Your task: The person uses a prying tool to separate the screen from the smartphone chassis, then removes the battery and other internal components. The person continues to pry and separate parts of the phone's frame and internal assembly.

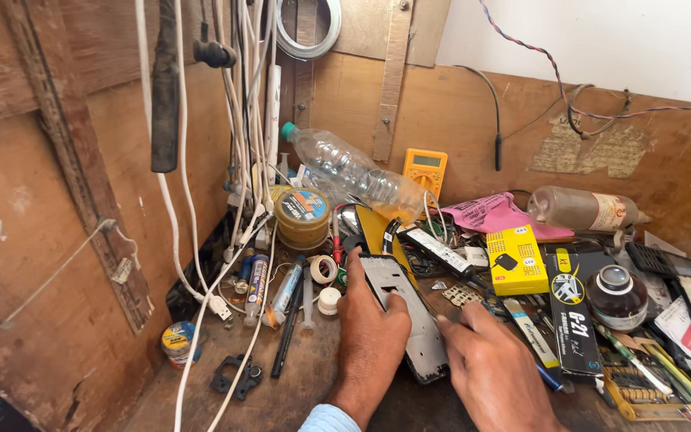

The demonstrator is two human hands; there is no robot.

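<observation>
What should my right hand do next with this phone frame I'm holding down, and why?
Probably bring the right hand in to the frame's near end. The left hand already pins the dark phone frame flat on the bench, thumb across its middle, while the right hand's fingertips sit just beside its lower edge, holding nothing that shows.

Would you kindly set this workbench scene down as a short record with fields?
Setting: cluttered wooden workbench, cables hanging at the back
Left hand: grips the grey phone frame lying on the bench
Right hand: rests at the frame's right edge
Behind: clear plastic bottle, yellow multimeter
Right side: yellow box, dark jar
</observation>
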